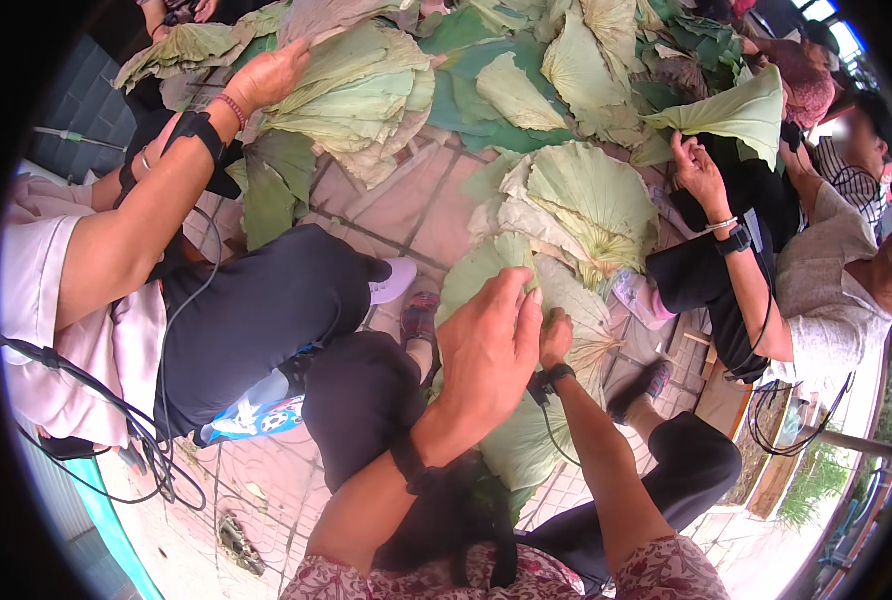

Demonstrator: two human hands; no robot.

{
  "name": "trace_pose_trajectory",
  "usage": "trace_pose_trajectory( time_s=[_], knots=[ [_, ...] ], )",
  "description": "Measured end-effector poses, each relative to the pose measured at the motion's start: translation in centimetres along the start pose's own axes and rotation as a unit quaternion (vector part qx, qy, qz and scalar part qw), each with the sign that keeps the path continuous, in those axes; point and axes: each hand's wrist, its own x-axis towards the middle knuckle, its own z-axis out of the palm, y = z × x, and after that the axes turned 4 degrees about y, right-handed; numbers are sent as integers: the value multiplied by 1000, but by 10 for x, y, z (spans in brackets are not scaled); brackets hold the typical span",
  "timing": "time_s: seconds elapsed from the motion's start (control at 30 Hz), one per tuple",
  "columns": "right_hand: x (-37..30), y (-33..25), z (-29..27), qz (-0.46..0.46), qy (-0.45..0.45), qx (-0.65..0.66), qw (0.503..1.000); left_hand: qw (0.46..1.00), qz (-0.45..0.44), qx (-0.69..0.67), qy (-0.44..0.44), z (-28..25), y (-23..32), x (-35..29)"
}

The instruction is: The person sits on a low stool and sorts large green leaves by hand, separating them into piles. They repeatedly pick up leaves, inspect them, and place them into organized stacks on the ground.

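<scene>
Large, pale green, partly dried lotus leaves (591,205) lie overlapping in front of me. My left hand (486,355) is raised over the nearest ones, its fingers bent and closed at the edge of a lotus leaf (478,272). Just right of it, and lower, my right hand (556,340) has its fingers curled on the ribbed leaf surface; its fingertips are partly hidden. More of this leaf layer (521,445) hangs down between my forearms, across my lap. Both wrists wear dark bands.
At left, a seated person's hand (271,78) holds a stack of lotus leaves (351,95). At right, another person's hand (701,175) lifts a single leaf (731,115). Loose cables (161,440) hang at left. Brick paving (436,205) shows between the leaf piles; a wooden planter edge (766,450) stands at right.
</scene>
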Motion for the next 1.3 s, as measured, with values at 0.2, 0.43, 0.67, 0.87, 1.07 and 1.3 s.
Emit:
trace_pose_trajectory(
  time_s=[0.2, 0.43, 0.67, 0.87, 1.07, 1.3],
  knots=[
    [-8, 2, -32, -58, -59, 113, 990, 1000, 6, -17, -6, 5, 4, 0],
    [-58, 12, -35, -115, -95, 12, 989, 999, 35, -8, 2, 4, 3, -3],
    [-120, -25, -76, -137, -90, 28, 986, 999, 20, 39, 23, -4, -14, -9],
    [-144, -28, -112, -124, -115, 149, 974, 992, 78, 96, 6, -11, -28, -16],
    [-138, -23, -140, -108, -149, 244, 952, 991, 10, 19, -132, -19, 1, -22],
    [-88, -45, -193, -102, -160, 365, 911, 988, 88, 6, -127, -7, 17, -7]
  ],
)
